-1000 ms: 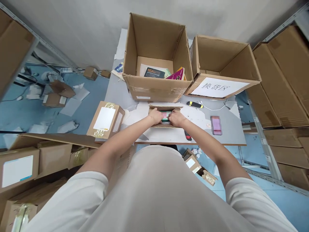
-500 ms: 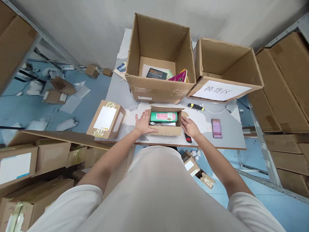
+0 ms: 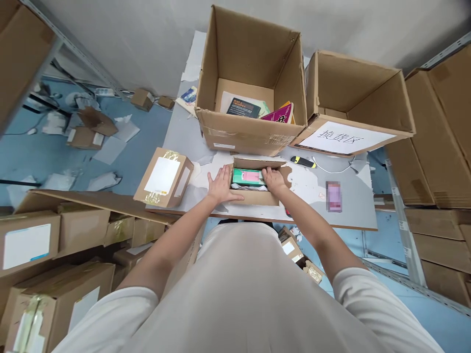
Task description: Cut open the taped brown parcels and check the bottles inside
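In front of my body lies a small open carton (image 3: 257, 198) on the table. Inside it is a green box with a pink panel (image 3: 243, 177), with some pale paper or plastic along its near side. My left hand (image 3: 221, 188) rests against the carton's left end, thumb and fingers spread. My right hand (image 3: 274, 180) reaches into the carton at the right end of the green box, fingers bent over that end. Its fingertips are partly hidden. The red end of a cutter (image 3: 288, 212) shows beside my right forearm.
A taped parcel (image 3: 164, 177) stands at left on the table (image 3: 353, 211). Behind are a big carton with books (image 3: 250, 135) and another carton with a handwritten sheet (image 3: 360, 105). A yellow-black cutter (image 3: 303, 162) and a phone (image 3: 334, 197) lie right. Stacked boxes (image 3: 441, 147) flank the table.
My right hand has moved left from the carton's right outer side into it, onto the green box. My left hand stays at the left end. The camera view has shifted slightly.
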The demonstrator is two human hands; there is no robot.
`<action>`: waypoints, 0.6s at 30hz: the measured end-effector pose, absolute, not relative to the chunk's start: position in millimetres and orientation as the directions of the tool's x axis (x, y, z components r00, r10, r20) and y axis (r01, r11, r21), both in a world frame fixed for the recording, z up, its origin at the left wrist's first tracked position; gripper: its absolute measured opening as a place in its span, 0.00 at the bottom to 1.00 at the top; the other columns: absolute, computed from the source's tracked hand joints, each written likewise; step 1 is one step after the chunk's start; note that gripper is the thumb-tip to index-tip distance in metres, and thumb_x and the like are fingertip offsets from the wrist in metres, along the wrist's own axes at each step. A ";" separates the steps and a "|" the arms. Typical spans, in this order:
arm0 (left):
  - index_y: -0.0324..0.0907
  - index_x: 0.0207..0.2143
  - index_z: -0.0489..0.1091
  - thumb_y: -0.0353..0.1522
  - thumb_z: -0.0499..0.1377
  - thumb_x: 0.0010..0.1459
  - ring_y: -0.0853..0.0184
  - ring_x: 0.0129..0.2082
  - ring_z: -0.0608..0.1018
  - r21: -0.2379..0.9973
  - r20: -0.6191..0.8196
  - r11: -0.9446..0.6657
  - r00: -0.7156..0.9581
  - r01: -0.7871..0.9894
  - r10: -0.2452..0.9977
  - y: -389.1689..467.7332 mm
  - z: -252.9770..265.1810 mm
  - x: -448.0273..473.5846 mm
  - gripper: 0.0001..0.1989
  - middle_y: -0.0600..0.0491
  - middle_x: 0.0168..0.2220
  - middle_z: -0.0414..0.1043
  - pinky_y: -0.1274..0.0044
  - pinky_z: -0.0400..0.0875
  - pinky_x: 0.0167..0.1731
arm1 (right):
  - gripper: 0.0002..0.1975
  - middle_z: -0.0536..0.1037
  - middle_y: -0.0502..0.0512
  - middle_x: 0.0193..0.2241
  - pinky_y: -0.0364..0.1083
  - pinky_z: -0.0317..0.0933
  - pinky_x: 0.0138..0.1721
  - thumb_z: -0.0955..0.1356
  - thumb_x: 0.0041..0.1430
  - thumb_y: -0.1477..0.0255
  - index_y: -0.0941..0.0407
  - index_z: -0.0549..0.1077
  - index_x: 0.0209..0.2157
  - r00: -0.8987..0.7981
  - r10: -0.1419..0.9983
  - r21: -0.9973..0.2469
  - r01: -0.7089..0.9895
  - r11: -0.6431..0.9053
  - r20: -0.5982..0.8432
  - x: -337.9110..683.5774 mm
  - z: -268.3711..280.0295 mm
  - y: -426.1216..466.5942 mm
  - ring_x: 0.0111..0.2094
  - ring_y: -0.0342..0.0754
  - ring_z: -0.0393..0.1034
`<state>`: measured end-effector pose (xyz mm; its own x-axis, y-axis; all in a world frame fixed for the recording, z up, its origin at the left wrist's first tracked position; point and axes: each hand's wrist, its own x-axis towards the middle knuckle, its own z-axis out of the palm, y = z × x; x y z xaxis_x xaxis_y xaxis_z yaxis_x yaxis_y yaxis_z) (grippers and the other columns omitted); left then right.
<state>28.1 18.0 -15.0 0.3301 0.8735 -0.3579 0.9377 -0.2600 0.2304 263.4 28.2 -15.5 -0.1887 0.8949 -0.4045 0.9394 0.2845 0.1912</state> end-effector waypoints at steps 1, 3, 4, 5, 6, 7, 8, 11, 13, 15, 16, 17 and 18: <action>0.34 0.67 0.29 0.62 0.56 0.39 0.47 0.67 0.42 0.237 -0.354 -0.258 0.331 0.937 0.875 17.9 -15.3 28.2 0.65 0.39 0.68 0.32 0.51 0.32 0.61 | 0.17 0.70 0.70 0.47 0.47 0.58 0.42 0.63 0.57 0.81 0.63 0.64 0.49 -0.203 0.886 0.183 0.936 0.300 -0.416 264.7 -16.6 28.2 0.43 0.54 0.70; 0.35 0.67 0.29 0.62 0.56 0.39 0.47 0.67 0.43 0.252 -0.340 -0.258 0.335 0.933 0.879 17.8 -16.0 27.9 0.65 0.38 0.68 0.32 0.51 0.33 0.61 | 0.20 0.70 0.69 0.47 0.47 0.57 0.42 0.66 0.53 0.80 0.62 0.63 0.49 -0.237 0.870 0.161 0.929 0.333 -0.432 267.0 -15.6 28.3 0.43 0.54 0.70; 0.35 0.67 0.29 0.62 0.55 0.39 0.47 0.67 0.44 0.257 -0.332 -0.257 0.335 0.931 0.882 17.8 -16.4 27.7 0.65 0.38 0.68 0.32 0.51 0.33 0.62 | 0.22 0.70 0.68 0.47 0.48 0.57 0.42 0.67 0.52 0.80 0.62 0.63 0.49 -0.254 0.864 0.150 0.926 0.347 -0.435 268.4 -13.8 28.7 0.43 0.54 0.70; 0.34 0.67 0.29 0.63 0.55 0.39 0.47 0.67 0.44 0.262 -0.324 -0.258 0.336 0.930 0.884 17.9 -16.8 27.6 0.66 0.38 0.68 0.33 0.51 0.33 0.62 | 0.23 0.70 0.68 0.47 0.48 0.57 0.43 0.67 0.51 0.80 0.62 0.62 0.50 -0.269 0.859 0.139 0.923 0.360 -0.435 270.1 -11.3 29.1 0.43 0.55 0.69; 0.34 0.67 0.29 0.63 0.55 0.38 0.47 0.67 0.45 0.265 -0.318 -0.258 0.337 0.929 0.886 18.0 -17.1 27.6 0.66 0.38 0.68 0.33 0.50 0.33 0.61 | 0.24 0.69 0.68 0.47 0.49 0.57 0.44 0.68 0.50 0.79 0.62 0.62 0.50 -0.283 0.855 0.132 0.919 0.371 -0.435 272.5 -8.3 29.4 0.44 0.56 0.68; 0.34 0.67 0.29 0.63 0.55 0.38 0.47 0.67 0.45 0.267 -0.313 -0.259 0.338 0.928 0.888 18.1 -17.2 27.7 0.66 0.37 0.68 0.34 0.50 0.33 0.61 | 0.24 0.69 0.68 0.47 0.49 0.56 0.45 0.68 0.49 0.78 0.61 0.62 0.50 -0.303 0.849 0.118 0.915 0.386 -0.432 275.8 -4.7 29.4 0.45 0.56 0.67; 0.33 0.67 0.29 0.63 0.55 0.38 0.46 0.67 0.45 0.267 -0.311 -0.260 0.338 0.928 0.888 18.0 -17.3 27.9 0.67 0.37 0.68 0.35 0.50 0.34 0.61 | 0.24 0.69 0.68 0.47 0.50 0.56 0.45 0.68 0.49 0.77 0.61 0.62 0.49 -0.328 0.845 0.092 0.912 0.400 -0.422 280.0 -0.8 28.9 0.45 0.57 0.66; 0.34 0.67 0.29 0.62 0.56 0.39 0.46 0.67 0.45 0.267 -0.315 -0.257 0.336 0.929 0.888 17.1 -17.0 28.6 0.65 0.37 0.68 0.35 0.50 0.35 0.61 | 0.24 0.69 0.66 0.46 0.52 0.56 0.46 0.68 0.46 0.72 0.60 0.63 0.47 -0.393 0.866 -0.072 0.918 0.391 -0.309 295.3 11.6 23.8 0.45 0.59 0.63; 0.35 0.67 0.30 0.61 0.57 0.39 0.46 0.67 0.45 0.270 -0.322 -0.250 0.332 0.930 0.887 16.0 -16.9 29.1 0.65 0.37 0.68 0.35 0.50 0.35 0.61 | 0.26 0.68 0.64 0.46 0.54 0.56 0.46 0.68 0.44 0.69 0.59 0.62 0.47 -0.376 0.911 -0.229 0.914 0.335 -0.168 302.8 18.5 18.6 0.45 0.59 0.62; 0.35 0.67 0.30 0.61 0.57 0.40 0.46 0.67 0.45 0.277 -0.326 -0.243 0.329 0.930 0.886 15.0 -17.1 29.5 0.64 0.38 0.68 0.35 0.49 0.36 0.61 | 0.28 0.68 0.64 0.47 0.54 0.56 0.47 0.68 0.43 0.68 0.58 0.60 0.48 -0.314 0.948 -0.356 0.893 0.277 -0.050 303.6 22.6 14.2 0.46 0.59 0.60; 0.35 0.67 0.30 0.60 0.57 0.40 0.46 0.67 0.45 0.281 -0.325 -0.241 0.329 0.929 0.887 14.7 -17.3 29.7 0.64 0.38 0.68 0.35 0.49 0.36 0.61 | 0.29 0.68 0.64 0.48 0.54 0.56 0.48 0.68 0.43 0.68 0.59 0.60 0.48 -0.292 0.956 -0.399 0.878 0.263 -0.011 301.1 23.4 12.8 0.48 0.58 0.59; 0.35 0.67 0.30 0.60 0.57 0.40 0.47 0.67 0.45 0.286 -0.323 -0.240 0.329 0.928 0.887 14.5 -17.5 29.9 0.64 0.38 0.68 0.35 0.50 0.36 0.61 | 0.29 0.67 0.65 0.49 0.54 0.56 0.49 0.68 0.43 0.68 0.59 0.59 0.49 -0.279 0.960 -0.427 0.867 0.258 0.015 296.8 23.3 11.8 0.49 0.58 0.59; 0.35 0.67 0.30 0.60 0.57 0.41 0.47 0.67 0.45 0.291 -0.321 -0.239 0.329 0.927 0.888 14.4 -17.8 30.1 0.64 0.38 0.68 0.35 0.50 0.36 0.61 | 0.29 0.67 0.66 0.50 0.54 0.56 0.50 0.68 0.44 0.68 0.59 0.60 0.49 -0.278 0.960 -0.438 0.860 0.263 0.030 290.9 22.6 11.4 0.51 0.58 0.57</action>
<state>30.1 14.4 -17.8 0.3294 0.8879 -0.3210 0.9266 -0.2386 0.2907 290.9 11.4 22.6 -0.2784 0.9600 0.0298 0.8598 0.2629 -0.4378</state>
